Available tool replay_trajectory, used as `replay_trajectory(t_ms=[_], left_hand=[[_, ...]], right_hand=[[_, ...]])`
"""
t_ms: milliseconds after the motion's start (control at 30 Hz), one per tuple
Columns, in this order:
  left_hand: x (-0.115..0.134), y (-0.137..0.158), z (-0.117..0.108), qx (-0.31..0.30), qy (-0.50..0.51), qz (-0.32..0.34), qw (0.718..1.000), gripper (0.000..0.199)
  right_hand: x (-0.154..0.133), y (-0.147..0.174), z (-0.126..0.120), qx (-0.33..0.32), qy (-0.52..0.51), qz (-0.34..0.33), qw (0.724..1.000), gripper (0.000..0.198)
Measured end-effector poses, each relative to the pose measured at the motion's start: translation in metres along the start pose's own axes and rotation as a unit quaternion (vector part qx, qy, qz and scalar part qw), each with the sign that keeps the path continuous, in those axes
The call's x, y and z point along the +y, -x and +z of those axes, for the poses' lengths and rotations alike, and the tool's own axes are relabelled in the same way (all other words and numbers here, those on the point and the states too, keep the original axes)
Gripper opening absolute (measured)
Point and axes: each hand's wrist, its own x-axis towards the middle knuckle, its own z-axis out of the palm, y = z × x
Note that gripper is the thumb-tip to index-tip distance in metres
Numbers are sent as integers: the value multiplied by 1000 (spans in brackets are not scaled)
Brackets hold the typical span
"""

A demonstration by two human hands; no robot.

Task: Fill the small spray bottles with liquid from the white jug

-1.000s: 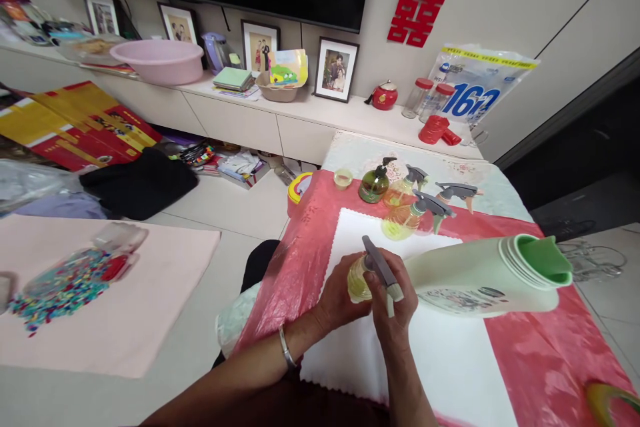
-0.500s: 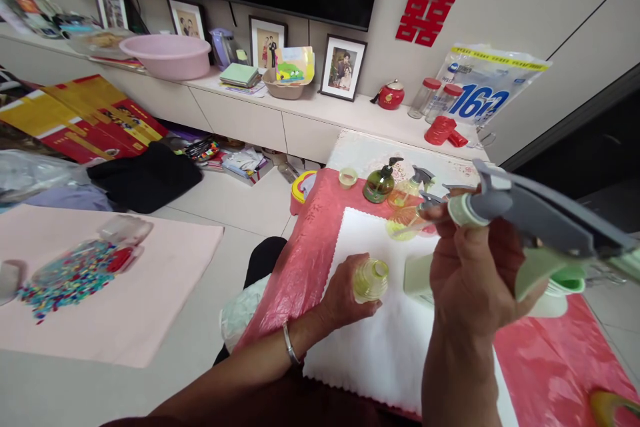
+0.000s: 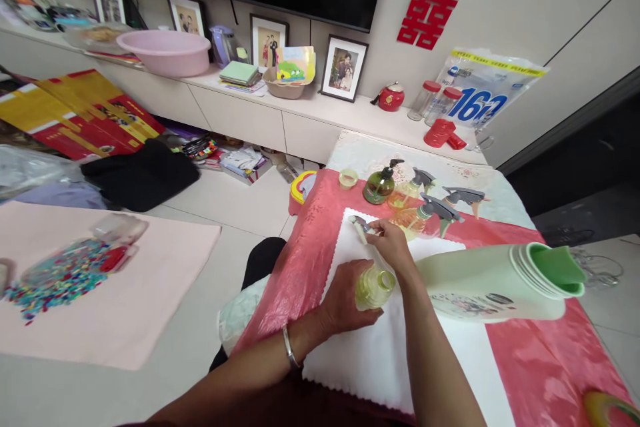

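My left hand (image 3: 345,297) is wrapped round a clear yellow-green bottle (image 3: 371,290), its uncapped mouth tilted towards me. Just beyond it, my right hand (image 3: 391,243) has its fingers closed on a grey and pale spray head (image 3: 359,223), low over the far left corner of the white scalloped mat (image 3: 360,363). Behind that hand, an amber spray bottle (image 3: 410,219) with a grey trigger head lies tilted. A large pale green jug (image 3: 480,273) lies on its side to the right of my right forearm.
A green pump bottle (image 3: 379,187), a small pale cup (image 3: 348,178) and another trigger sprayer (image 3: 465,197) are at the table's far side. Red cloth (image 3: 555,353) covers the table; a tape roll (image 3: 613,410) sits at the near right. Left, colourful pieces (image 3: 65,277) lie on a pink sheet.
My right hand has carried the spray head from close to the camera, at right, down and left to the mat's far corner. The left hand still holds the bottle in nearly the same place.
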Motion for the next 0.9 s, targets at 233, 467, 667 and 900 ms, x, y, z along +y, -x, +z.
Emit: replay_trajectory(t_ms=[233,467,667,900], left_hand=[[3,-1,-2,-1,-5,0,1000,86],[9,-2,-7,-8,2,7,1000,78],[-5,7,-2,22,-27,14,999,87],[-4,7,-3,12,-47,-5,999,86]], right_hand=[[21,-4,22,-14,3,44,999,30],[-7,52,-9,53,-105,-32,993,44],[-65,162,-60,295,-55,-178,937,15],[-11,183,-124,631,-80,-109,764,37]])
